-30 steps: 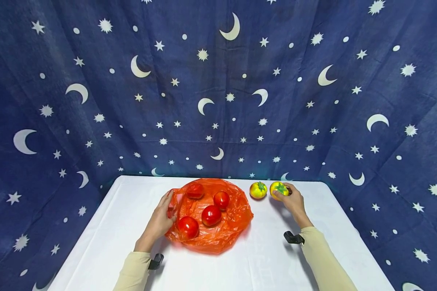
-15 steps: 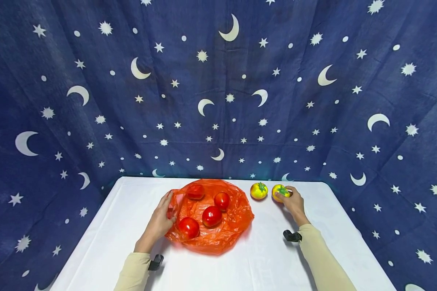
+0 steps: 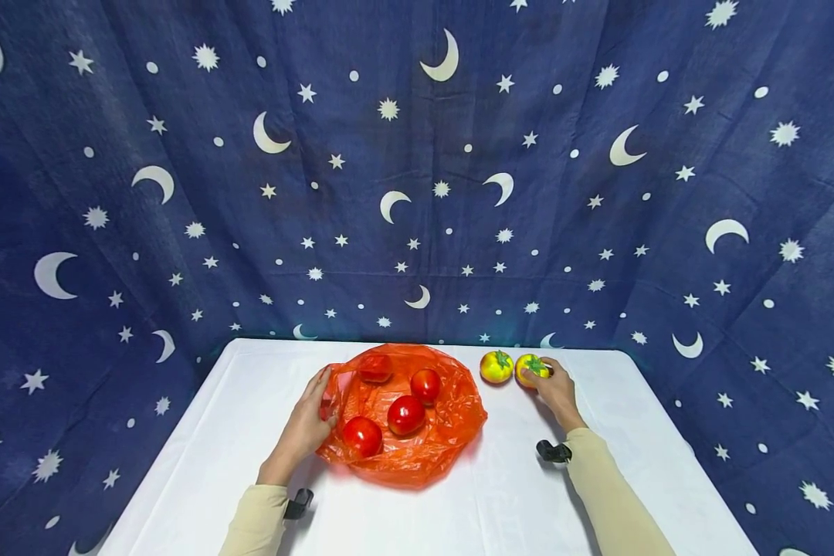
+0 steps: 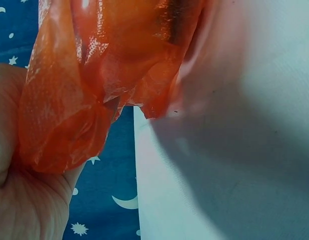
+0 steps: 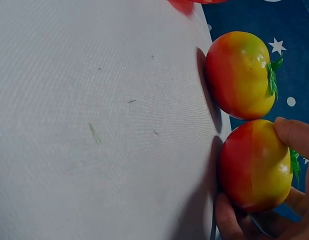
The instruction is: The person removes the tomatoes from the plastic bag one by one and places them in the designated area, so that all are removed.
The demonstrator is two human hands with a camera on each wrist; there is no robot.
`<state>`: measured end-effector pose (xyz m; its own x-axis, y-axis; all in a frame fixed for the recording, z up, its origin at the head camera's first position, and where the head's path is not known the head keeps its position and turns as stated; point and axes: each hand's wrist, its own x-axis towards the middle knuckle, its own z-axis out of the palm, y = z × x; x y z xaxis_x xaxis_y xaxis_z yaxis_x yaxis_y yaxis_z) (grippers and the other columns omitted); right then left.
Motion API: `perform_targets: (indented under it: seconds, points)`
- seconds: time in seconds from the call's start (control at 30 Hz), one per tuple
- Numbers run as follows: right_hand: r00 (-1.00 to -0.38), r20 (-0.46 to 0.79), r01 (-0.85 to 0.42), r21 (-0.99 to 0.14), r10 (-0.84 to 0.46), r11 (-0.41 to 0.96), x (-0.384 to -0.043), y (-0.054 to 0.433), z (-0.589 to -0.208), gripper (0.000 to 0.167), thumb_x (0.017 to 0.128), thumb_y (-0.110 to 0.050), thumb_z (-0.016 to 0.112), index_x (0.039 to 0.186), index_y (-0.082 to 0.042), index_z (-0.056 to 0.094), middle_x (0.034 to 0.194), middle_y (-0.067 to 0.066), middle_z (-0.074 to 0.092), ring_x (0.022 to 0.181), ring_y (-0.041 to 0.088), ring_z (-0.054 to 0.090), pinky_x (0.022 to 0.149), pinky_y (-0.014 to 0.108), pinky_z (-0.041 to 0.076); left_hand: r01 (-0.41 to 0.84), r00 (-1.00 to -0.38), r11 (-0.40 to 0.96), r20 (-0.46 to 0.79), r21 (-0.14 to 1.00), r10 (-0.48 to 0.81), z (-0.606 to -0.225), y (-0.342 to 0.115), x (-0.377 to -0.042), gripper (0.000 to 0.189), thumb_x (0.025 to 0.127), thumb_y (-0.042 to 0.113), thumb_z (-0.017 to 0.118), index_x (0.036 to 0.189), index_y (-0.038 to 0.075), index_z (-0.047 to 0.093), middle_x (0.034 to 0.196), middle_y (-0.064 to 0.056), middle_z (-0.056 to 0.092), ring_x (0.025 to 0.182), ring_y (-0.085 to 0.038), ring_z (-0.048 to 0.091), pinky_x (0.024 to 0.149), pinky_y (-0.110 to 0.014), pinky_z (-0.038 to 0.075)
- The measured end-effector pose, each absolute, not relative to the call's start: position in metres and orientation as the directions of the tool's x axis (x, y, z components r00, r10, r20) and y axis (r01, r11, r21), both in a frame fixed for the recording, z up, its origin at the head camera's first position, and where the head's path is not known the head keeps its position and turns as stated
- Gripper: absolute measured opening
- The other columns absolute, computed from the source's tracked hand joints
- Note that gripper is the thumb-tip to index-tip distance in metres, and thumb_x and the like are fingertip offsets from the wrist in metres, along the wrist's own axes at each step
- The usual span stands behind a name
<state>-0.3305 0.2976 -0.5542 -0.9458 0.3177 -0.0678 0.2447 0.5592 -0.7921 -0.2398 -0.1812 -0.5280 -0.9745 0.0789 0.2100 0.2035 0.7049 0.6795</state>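
Observation:
My left hand point(image 3: 304, 421) holds the left side of a thin red-orange plastic bag point(image 3: 455, 421), its film gathered against the palm in the left wrist view. Inside the spread bag lie several shiny red tomatoes, one point(image 3: 406, 415) near the middle and another point(image 3: 363, 437) close to my left thumb. My right hand point(image 3: 559, 392) grips a yellow-and-red tomato point(image 5: 254, 165) with a green leafy top, fingers around its right side. A matching tomato point(image 5: 239, 75) sits just left of it, and the two appear side by side at the back of the table.
A white cloth covers the table point(image 3: 486, 494), whose far edge runs behind the bag and tomatoes. Dark blue fabric point(image 3: 431, 255) with moons and stars hangs behind and around it. Black camera mounts point(image 3: 553, 452) sit at both wrists.
My right hand and its tomato went slightly right and nearer, then moved left, closing the gap to the other tomato. The left hand and bag stay in place.

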Motion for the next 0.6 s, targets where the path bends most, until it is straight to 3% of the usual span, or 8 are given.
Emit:
perform_targets:
  seconds: [0.33, 0.6]
  points:
    - [-0.953, -0.108, 0.262, -0.76, 0.282, 0.595, -0.3301, 0.298, -0.5533, 0.082, 0.089, -0.045, 0.066, 0.151, -0.006, 0.03, 0.151, 0.029, 0.037, 0.139, 0.044, 0.037, 0.117, 0.056, 0.03, 0.218, -0.969, 0.713, 0.232, 0.666, 0.079, -0.5276, -0.1804, -0.239, 0.093, 0.075, -0.008, 0.072, 0.155, 0.005, 0.026, 0.159, -0.017, 0.027, 0.138, -0.046, 0.041, 0.108, -0.055, 0.04]
    - [-0.96, -0.082, 0.231, -0.774, 0.268, 0.59, -0.3265, 0.3026, -0.5517, 0.083, 0.087, -0.041, 0.069, 0.151, -0.005, 0.031, 0.147, 0.03, 0.042, 0.136, 0.044, 0.042, 0.116, 0.054, 0.033, 0.216, -0.971, 0.706, 0.223, 0.674, 0.084, -0.5262, -0.1807, -0.2401, 0.094, 0.075, -0.009, 0.072, 0.156, 0.005, 0.025, 0.16, -0.016, 0.027, 0.139, -0.044, 0.04, 0.11, -0.053, 0.04]
